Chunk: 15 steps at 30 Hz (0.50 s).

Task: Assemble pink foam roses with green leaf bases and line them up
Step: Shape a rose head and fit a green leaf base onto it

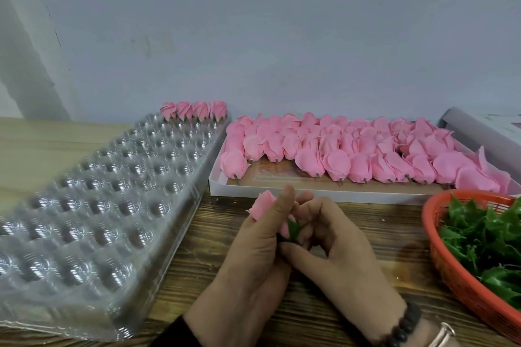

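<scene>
— Both hands over the tabletop [366,231]?
— Yes. My left hand [253,256] pinches the pink rose [263,204]; my right hand [335,245] fingers [303,236] pinch its green leaf base [294,229].
— Finished ones?
— Four roses [194,111] line the clear tray [93,197] far end.

Setting was a small craft-assembly workstation, not a home table. Evidence: a dark wood-grain bench [366,234] pushed against a bare pale grey wall [282,36], carrying stock in bulk. A shallow white cardboard box [253,191] held dozens of loose pink foam rose heads [338,146] in rows. A red plastic mesh basket [456,276] was filled with green plastic leaf bases [485,236]. A large clear plastic blister tray [98,191] with a grid of round cups bore four finished pink roses [194,111] in its far row.
</scene>
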{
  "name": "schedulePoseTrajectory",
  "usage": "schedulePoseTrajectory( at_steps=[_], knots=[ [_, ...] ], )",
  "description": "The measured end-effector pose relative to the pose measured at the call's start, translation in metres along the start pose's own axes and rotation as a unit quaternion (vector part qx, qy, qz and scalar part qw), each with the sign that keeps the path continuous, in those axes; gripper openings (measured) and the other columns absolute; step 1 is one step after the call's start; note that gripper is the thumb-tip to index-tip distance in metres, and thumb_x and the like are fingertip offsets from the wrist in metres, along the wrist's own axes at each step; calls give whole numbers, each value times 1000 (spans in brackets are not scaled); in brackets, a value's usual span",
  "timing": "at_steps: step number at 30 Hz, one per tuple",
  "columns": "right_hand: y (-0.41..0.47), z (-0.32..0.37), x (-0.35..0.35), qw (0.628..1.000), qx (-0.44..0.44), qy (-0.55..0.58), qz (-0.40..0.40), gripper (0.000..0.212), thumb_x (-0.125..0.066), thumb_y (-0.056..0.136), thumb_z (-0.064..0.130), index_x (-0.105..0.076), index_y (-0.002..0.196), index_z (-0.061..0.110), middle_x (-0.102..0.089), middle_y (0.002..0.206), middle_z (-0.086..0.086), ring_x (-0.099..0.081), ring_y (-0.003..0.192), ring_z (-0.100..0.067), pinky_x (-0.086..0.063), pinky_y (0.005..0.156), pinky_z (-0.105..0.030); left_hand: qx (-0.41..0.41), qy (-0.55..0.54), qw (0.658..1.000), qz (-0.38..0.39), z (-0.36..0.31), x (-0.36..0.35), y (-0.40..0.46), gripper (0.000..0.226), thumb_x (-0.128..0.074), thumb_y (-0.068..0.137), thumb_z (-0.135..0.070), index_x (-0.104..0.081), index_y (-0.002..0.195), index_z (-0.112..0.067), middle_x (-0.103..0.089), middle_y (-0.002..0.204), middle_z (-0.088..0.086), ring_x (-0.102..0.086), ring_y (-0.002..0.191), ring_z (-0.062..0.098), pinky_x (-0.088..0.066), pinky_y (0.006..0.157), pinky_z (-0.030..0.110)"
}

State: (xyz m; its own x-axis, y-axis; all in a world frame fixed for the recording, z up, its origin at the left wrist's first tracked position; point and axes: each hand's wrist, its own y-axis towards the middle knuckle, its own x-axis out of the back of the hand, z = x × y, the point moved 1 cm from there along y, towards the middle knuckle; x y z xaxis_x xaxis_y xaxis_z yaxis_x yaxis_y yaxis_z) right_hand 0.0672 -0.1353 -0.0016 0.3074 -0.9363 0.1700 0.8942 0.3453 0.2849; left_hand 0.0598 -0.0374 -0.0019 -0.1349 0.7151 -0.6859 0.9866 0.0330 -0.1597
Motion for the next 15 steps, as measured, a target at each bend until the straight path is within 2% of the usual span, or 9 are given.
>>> schedulePoseTrajectory(
  at_steps=[1, 3, 5, 7, 8, 10, 11, 13, 15],
  knots=[
    [0, 1, 1, 1000, 1, 3, -3, 29, -75, 65, -1, -57, 81, 15, -60, 64, 5, -50, 55, -5, -43, 57, -16, 3, 3, 1000, 4, 1, 1, 0, 56, -73, 55, -32, -65, 96, 4, -66, 85, 14, -65, 75, 23, -54, 79, 39],
    [1, 5, 4, 999, -19, 46, 9, 20, -76, 68, 3, -59, 78, 10, -55, 54, 3, -50, 54, -8, -42, 53, -15, 9, 20, 999, 32, 0, 1, -1, 62, -82, 55, -34, -63, 97, 7, -66, 89, 16, -64, 81, 26, -54, 72, 37],
    [1, 9, 7, 991, -57, 114, 47, 22, -74, 65, 19, -60, 75, 5, -54, 50, 1, -50, 50, -9, -42, 50, -15, 15, 66, 996, 58, -2, 1, -3, 60, -89, 48, -39, -71, 90, -1, -61, 87, 16, -60, 70, 23, -44, 57, 29],
    [1, 11, 8, 987, -71, 122, 73, 28, -67, 60, 30, -63, 75, 7, -57, 52, 1, -51, 50, -6, -42, 51, -13, -4, 106, 993, 54, -2, 2, -2, 50, -83, 52, -42, -73, 87, -6, -54, 83, 17, -52, 60, 20, -39, 47, 24],
    [1, 10, 8, 989, -66, 108, 72, 25, -67, 63, 30, -65, 76, 9, -59, 56, 2, -51, 53, -4, -42, 53, -12, -24, 118, 992, 47, -3, 2, -2, 46, -81, 53, -40, -73, 84, -7, -54, 83, 18, -54, 63, 22, -44, 50, 25],
    [2, 5, 9, 996, -37, 78, 35, 10, -69, 74, 18, -67, 82, 11, -61, 65, 5, -52, 62, -4, -44, 60, -13, -81, 152, 984, 37, -7, 5, -1, 35, -83, 58, -31, -73, 79, -6, -63, 82, 19, -62, 74, 28, -53, 65, 31],
    [2, 3, 10, 998, -21, 61, 0, 8, -67, 78, 10, -67, 85, 13, -62, 69, 5, -54, 66, -3, -46, 64, -14, -117, 189, 974, 38, -8, 8, -1, 26, -81, 63, -27, -73, 77, -7, -68, 81, 16, -65, 76, 27, -54, 70, 33],
    [3, -1, 14, 998, 23, 19, -63, 21, -68, 78, 4, -65, 91, 20, -65, 79, 3, -57, 73, -3, -46, 72, -16, -197, 332, 922, 22, -13, 12, 1, 6, -75, 70, -18, -71, 66, -16, -69, 67, 0, -63, 65, 14, -52, 62, 25],
    [3, 0, 16, 994, 77, -41, -73, 32, -74, 75, 12, -61, 100, 28, -64, 91, 5, -57, 83, -2, -43, 79, -13, -235, 462, 855, -12, -13, 19, 5, 28, -74, 75, -11, -60, 54, -25, -54, 51, -11, -47, 51, 4, -40, 52, 20]
  ],
)
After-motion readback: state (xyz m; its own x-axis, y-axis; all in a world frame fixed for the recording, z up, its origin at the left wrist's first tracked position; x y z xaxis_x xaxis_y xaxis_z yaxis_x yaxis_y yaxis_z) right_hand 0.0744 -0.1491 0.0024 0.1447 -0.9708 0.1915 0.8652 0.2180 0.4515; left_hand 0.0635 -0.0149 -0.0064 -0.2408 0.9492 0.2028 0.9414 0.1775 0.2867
